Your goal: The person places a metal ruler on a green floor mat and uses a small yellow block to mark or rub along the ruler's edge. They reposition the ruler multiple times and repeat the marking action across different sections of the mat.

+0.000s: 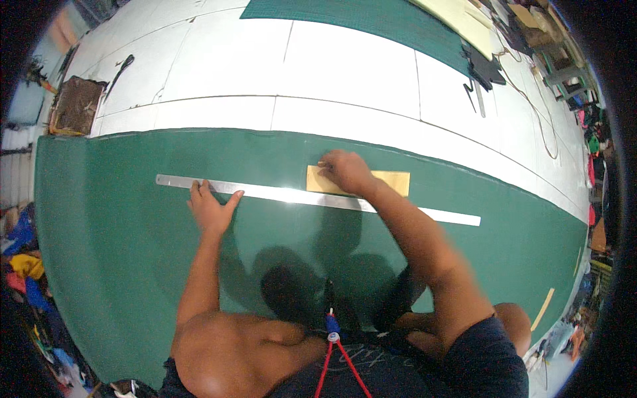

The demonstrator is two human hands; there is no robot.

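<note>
A long steel ruler (279,194) lies aslant across a dark green sheet (126,259). My left hand (213,209) rests on the ruler toward its left end, fingertips on the metal and thumb spread apart. Just beyond the ruler's middle lies a flat yellow rectangular piece (393,182). Over the left part of that piece is my right hand (348,172), its fingers curled together. Whatever these fingers may hold is too hidden to make out. My right forearm crosses above the ruler and covers part of it.
White floor tiles (345,63) stretch beyond the sheet. At the far right lie a teal mat (371,23), pale yellow sheets (464,26) and black pieces (484,66). A brown box (78,106) stands at the far left. A thin yellow strip (543,309) lies at right.
</note>
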